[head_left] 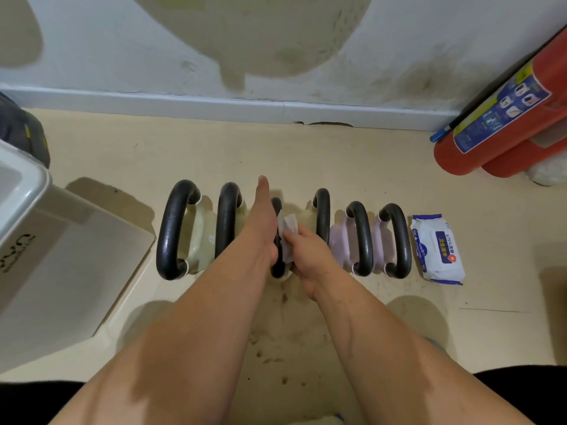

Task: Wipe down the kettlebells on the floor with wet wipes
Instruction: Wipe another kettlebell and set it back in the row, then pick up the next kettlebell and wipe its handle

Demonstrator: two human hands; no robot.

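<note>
Six kettlebells stand in a row on the floor, mid-frame. Third from left is being worked: its black handle runs near-to-far, up the frame. Just right of it, the right hand pinches a white wipe against the handle. Along the left side lies the left hand, one digit straight, other fingers hidden, so grip unclear. Judgement: next stroke follows the handle's length.

Beige floor bears six kettlebells (one row), wipes pack, extinguishers.
</note>
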